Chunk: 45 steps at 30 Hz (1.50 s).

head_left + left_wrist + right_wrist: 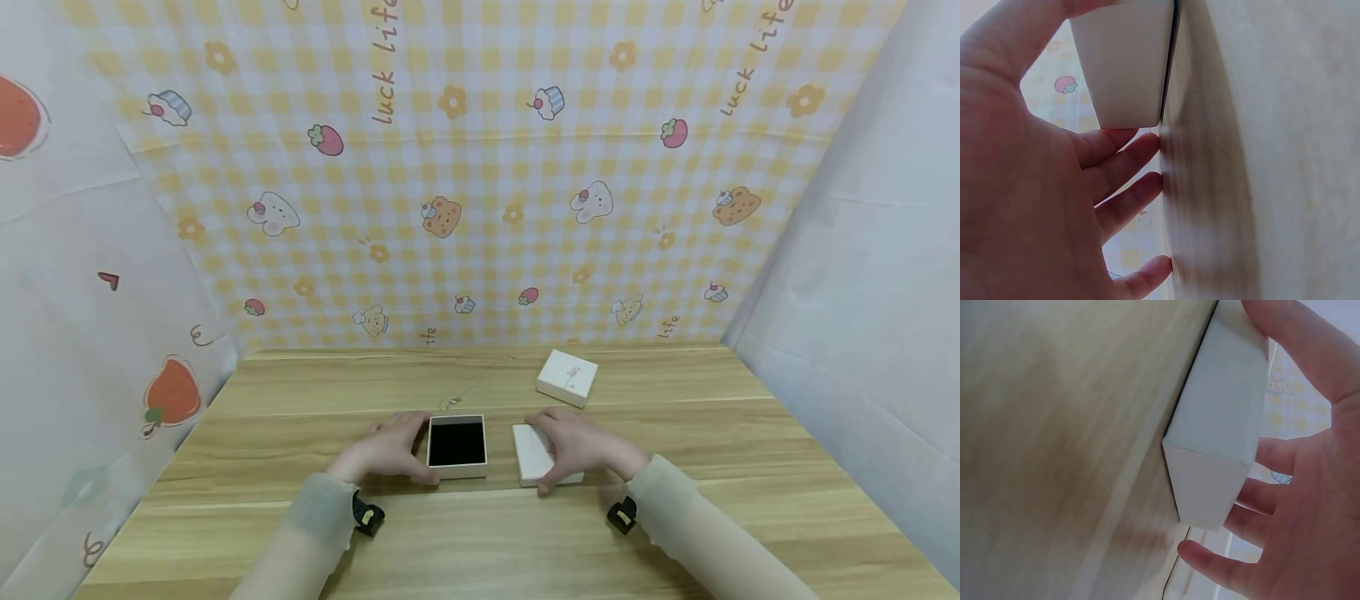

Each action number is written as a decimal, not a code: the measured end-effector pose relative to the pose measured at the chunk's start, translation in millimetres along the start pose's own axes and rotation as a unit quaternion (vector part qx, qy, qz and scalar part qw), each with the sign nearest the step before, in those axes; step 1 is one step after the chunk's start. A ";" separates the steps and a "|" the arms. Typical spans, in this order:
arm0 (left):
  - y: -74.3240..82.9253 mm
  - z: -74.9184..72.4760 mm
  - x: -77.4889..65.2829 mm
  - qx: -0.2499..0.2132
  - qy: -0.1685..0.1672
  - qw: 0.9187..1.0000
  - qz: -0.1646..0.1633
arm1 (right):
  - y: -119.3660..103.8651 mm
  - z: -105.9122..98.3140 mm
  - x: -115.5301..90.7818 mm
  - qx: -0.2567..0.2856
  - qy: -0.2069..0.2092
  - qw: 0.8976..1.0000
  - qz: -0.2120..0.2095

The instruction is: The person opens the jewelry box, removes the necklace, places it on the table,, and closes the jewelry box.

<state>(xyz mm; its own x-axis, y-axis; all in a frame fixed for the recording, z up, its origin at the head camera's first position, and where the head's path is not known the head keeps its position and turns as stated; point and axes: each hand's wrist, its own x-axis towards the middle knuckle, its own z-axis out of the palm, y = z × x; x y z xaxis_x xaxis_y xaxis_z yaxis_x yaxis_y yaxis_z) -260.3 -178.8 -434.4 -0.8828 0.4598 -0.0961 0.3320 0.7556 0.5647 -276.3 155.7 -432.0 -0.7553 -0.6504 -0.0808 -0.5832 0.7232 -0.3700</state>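
Left grip [387, 450] spans open box [459, 472]; right grip [576, 444], lid [531, 454].

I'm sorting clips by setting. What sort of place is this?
Probably a small tabletop recording booth: a wood-grain table, a yellow-checked cartoon backdrop behind it, and a pale hanging sheet closing off the right side.

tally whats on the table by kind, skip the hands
Open box: 1
Box or lid, can't tell which: 2 (front piece, back piece)
Thin chain: 1
Tiny thing, too small to name: 1
Total: 5
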 end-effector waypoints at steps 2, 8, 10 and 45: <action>-0.3 0.1 -0.2 -0.002 0.000 1.000 -0.001 | -0.1 0.9 0.4 0.001 0.001 1.000 0.000; 0.3 -0.3 -0.6 -0.005 -0.001 1.000 -0.003 | -1.8 1.2 0.7 0.018 0.003 1.000 -0.002; 0.3 -0.5 -0.8 -0.004 -0.002 1.000 -0.003 | -2.3 1.2 0.3 0.020 0.004 1.000 -0.003; -2.1 0.3 0.2 0.006 -0.001 1.000 -0.003 | -22.9 -13.2 22.5 0.050 0.035 0.998 -0.011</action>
<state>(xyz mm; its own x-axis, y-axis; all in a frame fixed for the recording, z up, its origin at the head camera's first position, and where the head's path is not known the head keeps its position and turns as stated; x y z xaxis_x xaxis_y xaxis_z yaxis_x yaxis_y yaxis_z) -261.0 -180.1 -435.9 -0.8840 0.4565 -0.1011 0.3308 0.7635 0.5547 -283.9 127.5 -413.1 -0.7636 -0.6456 -0.0079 -0.5700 0.6799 -0.4615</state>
